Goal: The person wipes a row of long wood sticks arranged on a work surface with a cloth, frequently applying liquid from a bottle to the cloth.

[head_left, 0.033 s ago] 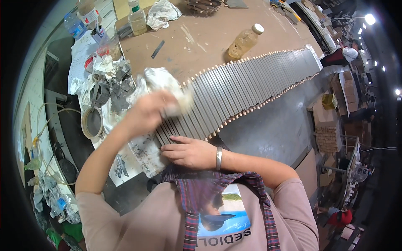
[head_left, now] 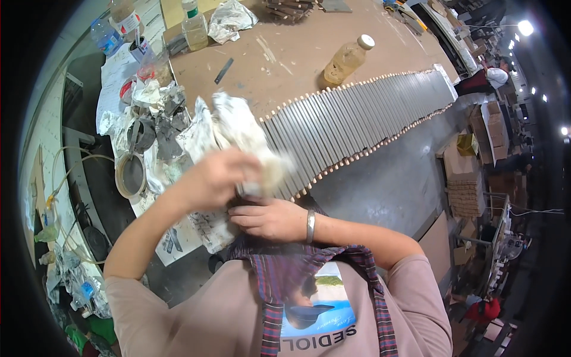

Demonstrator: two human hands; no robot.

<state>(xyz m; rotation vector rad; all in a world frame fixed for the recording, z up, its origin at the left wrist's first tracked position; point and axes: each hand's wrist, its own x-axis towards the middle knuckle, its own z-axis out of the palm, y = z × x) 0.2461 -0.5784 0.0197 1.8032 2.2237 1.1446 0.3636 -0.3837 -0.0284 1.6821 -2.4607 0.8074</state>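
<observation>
My left hand [head_left: 223,175] is closed on a crumpled white cloth [head_left: 244,128], blurred by motion, over the near left end of a long row of thin grey strips [head_left: 333,125]. The strips lie side by side, their light tan ends showing along both edges. My right hand [head_left: 270,220], with a silver bracelet [head_left: 310,226] on its wrist, grips the near ends of the leftmost strips. Its fingers point left and are curled; the cloth and left hand partly hide the fingertips.
A capped bottle of yellowish liquid [head_left: 348,61] stands beyond the strips on the brown table [head_left: 262,71]. To the left lie stained rags [head_left: 169,113], a tape roll [head_left: 131,175] and several bottles. A flat dark metal piece [head_left: 224,70] lies farther back. Stacked cardboard [head_left: 467,190] stands right.
My left hand and the cloth have moved toward me and slightly right along the strips, now next to my right hand. The right hand stays in place.
</observation>
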